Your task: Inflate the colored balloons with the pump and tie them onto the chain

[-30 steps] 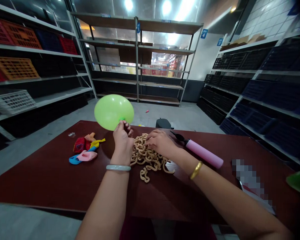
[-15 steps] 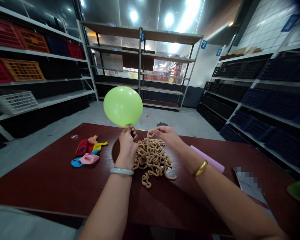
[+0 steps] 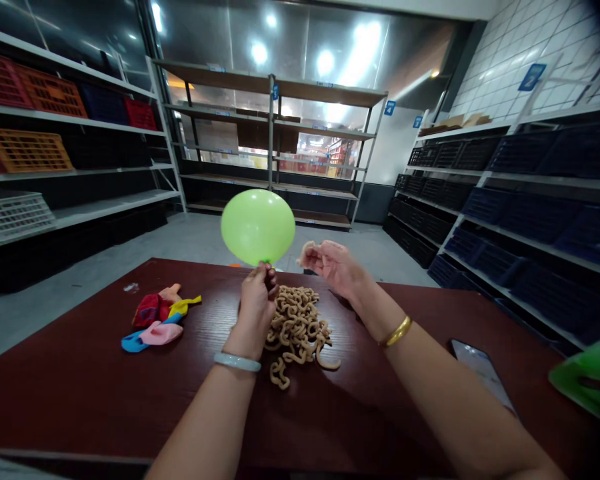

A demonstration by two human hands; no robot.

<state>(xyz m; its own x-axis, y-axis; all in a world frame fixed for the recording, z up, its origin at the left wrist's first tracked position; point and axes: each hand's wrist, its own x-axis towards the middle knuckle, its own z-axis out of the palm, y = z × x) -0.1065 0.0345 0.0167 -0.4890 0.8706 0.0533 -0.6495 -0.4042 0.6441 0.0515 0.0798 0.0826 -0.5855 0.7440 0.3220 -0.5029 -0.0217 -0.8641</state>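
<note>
Balloon (image 3: 258,225), pale green and inflated, sits just above the left hand (image 3: 257,303), whose thumb and fingers are closed on its neck. The right hand (image 3: 339,270) is beside it in the air, thumb and fingertips pinching one curled tan piece (image 3: 307,252) — apart from the tan pile (image 3: 300,323) on the dark red table (image 3: 180,407). Limp balloons (image 3: 160,332) lie left of the pile; a phone (image 3: 483,373) rests well to the right.
</note>
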